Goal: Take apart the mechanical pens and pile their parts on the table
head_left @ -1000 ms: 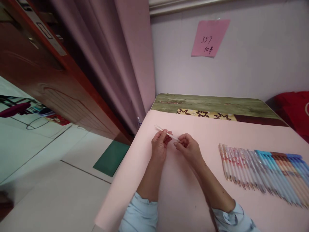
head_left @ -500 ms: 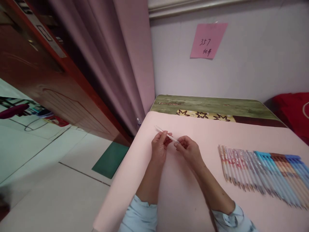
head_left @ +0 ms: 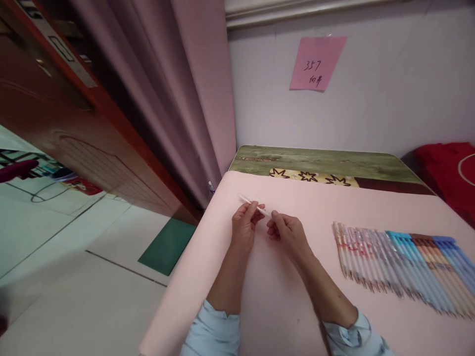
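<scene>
Over the pink table cover (head_left: 282, 296) my two hands hold one thin pale pen (head_left: 245, 199) between them. My left hand (head_left: 243, 228) pinches its middle, and the far end sticks out up and to the left. My right hand (head_left: 286, 233) has its fingers curled and pinched at the pen's near end. The part of the pen inside my fingers is hidden.
A row of several pens (head_left: 404, 262) lies side by side on the table to the right. A green patterned surface (head_left: 326, 163) sits behind, a pink note (head_left: 315, 62) on the wall, red cloth (head_left: 452, 173) at far right. The table's left edge drops to tiled floor.
Both hands stay on the pen in nearly the same place. My right fingers have shifted slightly at the pen's end. The view has drifted a little.
</scene>
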`<action>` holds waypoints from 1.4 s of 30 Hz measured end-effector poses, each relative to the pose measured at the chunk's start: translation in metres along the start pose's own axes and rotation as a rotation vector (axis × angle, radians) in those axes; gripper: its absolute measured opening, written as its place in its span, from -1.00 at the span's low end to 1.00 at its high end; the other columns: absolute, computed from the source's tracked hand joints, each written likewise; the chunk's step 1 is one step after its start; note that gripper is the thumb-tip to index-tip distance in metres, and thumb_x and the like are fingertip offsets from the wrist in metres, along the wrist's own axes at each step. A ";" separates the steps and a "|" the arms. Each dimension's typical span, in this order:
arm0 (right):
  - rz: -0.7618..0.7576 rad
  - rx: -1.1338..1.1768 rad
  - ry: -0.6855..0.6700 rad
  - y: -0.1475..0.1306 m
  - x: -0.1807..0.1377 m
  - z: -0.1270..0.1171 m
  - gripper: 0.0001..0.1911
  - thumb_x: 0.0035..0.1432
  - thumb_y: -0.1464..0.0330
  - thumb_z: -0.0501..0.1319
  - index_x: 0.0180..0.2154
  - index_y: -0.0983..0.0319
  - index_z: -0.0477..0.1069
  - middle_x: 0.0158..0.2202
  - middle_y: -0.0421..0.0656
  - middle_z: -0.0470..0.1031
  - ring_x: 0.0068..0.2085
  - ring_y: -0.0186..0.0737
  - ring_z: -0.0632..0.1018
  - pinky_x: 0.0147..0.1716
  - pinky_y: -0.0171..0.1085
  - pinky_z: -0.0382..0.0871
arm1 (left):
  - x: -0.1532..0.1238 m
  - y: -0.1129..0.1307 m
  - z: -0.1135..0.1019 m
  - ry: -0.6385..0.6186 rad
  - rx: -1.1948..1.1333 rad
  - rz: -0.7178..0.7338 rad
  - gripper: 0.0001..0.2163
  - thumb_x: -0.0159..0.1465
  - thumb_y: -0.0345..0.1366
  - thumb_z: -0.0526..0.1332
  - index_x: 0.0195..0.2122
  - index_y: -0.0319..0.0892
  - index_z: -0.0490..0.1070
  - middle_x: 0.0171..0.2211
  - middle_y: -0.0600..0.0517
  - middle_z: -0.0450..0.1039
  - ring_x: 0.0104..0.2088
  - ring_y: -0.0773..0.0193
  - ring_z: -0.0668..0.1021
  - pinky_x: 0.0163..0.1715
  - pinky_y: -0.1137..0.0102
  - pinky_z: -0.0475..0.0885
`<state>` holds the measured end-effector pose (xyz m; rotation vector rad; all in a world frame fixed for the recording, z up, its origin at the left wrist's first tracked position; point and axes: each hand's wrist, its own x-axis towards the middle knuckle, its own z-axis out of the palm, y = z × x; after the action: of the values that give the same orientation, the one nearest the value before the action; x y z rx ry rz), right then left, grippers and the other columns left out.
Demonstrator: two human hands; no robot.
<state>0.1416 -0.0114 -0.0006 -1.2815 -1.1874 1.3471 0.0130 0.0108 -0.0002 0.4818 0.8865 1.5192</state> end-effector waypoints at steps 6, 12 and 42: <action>-0.129 -0.159 0.094 -0.001 0.001 -0.002 -0.52 -0.07 -0.04 0.36 -0.30 0.21 0.47 -0.45 -0.15 0.53 -0.47 -0.25 0.50 -0.47 -0.31 0.39 | -0.001 0.000 0.001 0.019 0.002 0.002 -0.76 0.01 -0.25 0.45 -0.38 -0.27 0.47 -0.41 -0.02 0.57 -0.43 0.36 0.56 -0.32 0.43 0.43; 0.003 -0.034 -0.005 0.003 -0.001 0.000 -0.43 0.13 -0.13 0.13 -0.46 0.25 0.47 -0.56 -0.12 0.48 -0.55 -0.24 0.48 -0.52 -0.28 0.40 | -0.003 0.002 0.001 -0.033 0.018 -0.002 -0.75 0.03 -0.23 0.44 -0.37 -0.28 0.49 -0.40 -0.04 0.57 -0.41 0.33 0.57 -0.28 0.39 0.45; -0.030 -0.078 -0.090 -0.001 0.000 -0.002 -0.49 0.19 -0.07 0.09 -0.43 0.23 0.46 -0.60 -0.18 0.47 -0.61 -0.27 0.48 -0.57 -0.32 0.35 | -0.002 0.001 -0.001 -0.099 0.091 -0.027 -0.76 0.06 -0.24 0.41 -0.33 -0.28 0.51 -0.40 -0.07 0.58 -0.43 0.31 0.56 -0.35 0.41 0.44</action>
<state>0.1437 -0.0111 0.0008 -1.2631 -1.3276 1.3603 0.0116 0.0090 0.0006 0.6038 0.8846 1.4226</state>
